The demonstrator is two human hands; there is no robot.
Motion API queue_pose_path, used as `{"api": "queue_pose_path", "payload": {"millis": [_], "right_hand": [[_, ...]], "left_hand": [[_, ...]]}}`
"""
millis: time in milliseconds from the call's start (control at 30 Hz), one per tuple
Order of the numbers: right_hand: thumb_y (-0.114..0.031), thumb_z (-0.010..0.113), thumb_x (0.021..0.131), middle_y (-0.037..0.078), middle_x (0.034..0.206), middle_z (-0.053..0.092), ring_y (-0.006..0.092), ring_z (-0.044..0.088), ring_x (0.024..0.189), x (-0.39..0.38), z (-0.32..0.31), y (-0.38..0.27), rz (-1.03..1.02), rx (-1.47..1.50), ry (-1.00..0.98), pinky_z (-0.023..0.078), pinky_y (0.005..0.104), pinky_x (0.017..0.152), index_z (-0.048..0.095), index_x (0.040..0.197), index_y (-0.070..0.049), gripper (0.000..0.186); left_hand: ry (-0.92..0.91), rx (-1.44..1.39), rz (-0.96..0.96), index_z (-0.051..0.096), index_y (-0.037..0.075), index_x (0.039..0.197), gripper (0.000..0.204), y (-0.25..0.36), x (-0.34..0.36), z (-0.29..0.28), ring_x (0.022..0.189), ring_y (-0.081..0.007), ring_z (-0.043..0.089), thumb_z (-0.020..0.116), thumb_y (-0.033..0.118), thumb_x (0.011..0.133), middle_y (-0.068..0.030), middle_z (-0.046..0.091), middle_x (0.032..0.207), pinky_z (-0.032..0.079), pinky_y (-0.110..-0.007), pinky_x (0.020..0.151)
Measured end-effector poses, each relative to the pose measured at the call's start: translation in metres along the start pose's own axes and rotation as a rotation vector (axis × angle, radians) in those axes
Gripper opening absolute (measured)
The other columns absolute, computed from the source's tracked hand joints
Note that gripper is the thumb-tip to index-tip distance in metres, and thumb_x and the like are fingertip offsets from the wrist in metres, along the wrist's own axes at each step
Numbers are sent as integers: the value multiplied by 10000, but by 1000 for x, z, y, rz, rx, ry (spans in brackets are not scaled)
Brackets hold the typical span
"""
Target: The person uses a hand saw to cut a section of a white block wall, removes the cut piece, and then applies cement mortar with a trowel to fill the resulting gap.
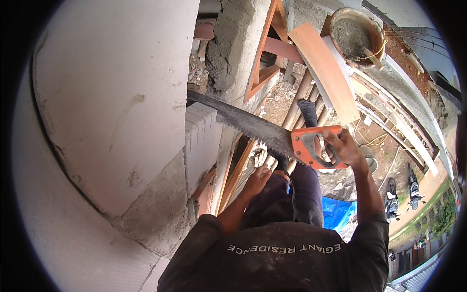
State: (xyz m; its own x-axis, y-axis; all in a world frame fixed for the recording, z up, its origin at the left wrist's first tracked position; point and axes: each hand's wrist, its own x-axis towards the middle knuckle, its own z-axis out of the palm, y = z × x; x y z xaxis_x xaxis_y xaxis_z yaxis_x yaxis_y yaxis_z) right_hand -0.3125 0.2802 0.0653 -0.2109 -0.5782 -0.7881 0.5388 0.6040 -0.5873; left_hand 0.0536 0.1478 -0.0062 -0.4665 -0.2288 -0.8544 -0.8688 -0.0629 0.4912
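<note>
My right hand (340,146) grips the orange handle (304,148) of a hand saw, whose long, dirty toothed blade (248,126) slants up leftward to a pale lightweight block (197,155) at the wall (112,97). Several straight cut lines run down the block's upper part, and the blade's far end disappears beside the wall's edge. My left hand (258,179) is low, right of the block and near my thigh, its fingers slightly bent and apparently empty. Below the blade, wooden frame pieces (228,190) stand close to that hand.
A bucket of mortar (352,36) with a wooden-handled tool sits upper right beside an orange plank (323,70). Round poles (299,97) lie under me over rubble. A concrete column (228,44) and timber frame are ahead. Below lie a blue tarp (335,211) and parked motorbikes (413,187).
</note>
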Motion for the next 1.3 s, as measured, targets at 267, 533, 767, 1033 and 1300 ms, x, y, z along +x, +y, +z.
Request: {"api": "queue_pose_path", "payload": {"millis": [267,533,767,1033,1300], "right_hand": [[-534,576,866,71,467,509,138,536,403,73,53,-46,-82,-20,-26,442,288,400,548,583,36,637],[-518,565,873,55,478,528,121,536,424,-12,-2,4,-85,27,-2,425,269,395,621,682,22,576],[-537,568,865,64,455,498,136,537,411,37,45,-15,-51,-35,-67,441,278,410,513,516,-12,633],[-506,570,884,38,500,526,105,515,406,75,45,-18,-127,-26,-34,405,257,370,571,732,-2,526],[-501,606,852,60,474,539,115,521,406,-30,-12,5,10,57,7,417,266,401,652,695,27,553]], "left_hand": [[47,86,-17,456,-36,1263,519,11,4,-10,1097,-331,578,524,359,933,-235,602,1134,459,-371,914],[3,-7,-53,443,-44,1276,535,4,-14,-2,1109,-312,577,510,369,941,-244,587,1166,454,-364,925],[39,-36,-74,453,-37,1264,512,1,-5,-15,1112,-299,580,524,353,941,-241,585,1173,448,-347,934],[35,23,-56,446,-52,1264,540,0,-5,-27,1129,-293,567,531,368,937,-241,582,1175,443,-350,938],[23,-20,-7,434,-62,1269,529,20,-8,-32,1149,-294,551,513,352,948,-238,572,1194,434,-345,951]]}}
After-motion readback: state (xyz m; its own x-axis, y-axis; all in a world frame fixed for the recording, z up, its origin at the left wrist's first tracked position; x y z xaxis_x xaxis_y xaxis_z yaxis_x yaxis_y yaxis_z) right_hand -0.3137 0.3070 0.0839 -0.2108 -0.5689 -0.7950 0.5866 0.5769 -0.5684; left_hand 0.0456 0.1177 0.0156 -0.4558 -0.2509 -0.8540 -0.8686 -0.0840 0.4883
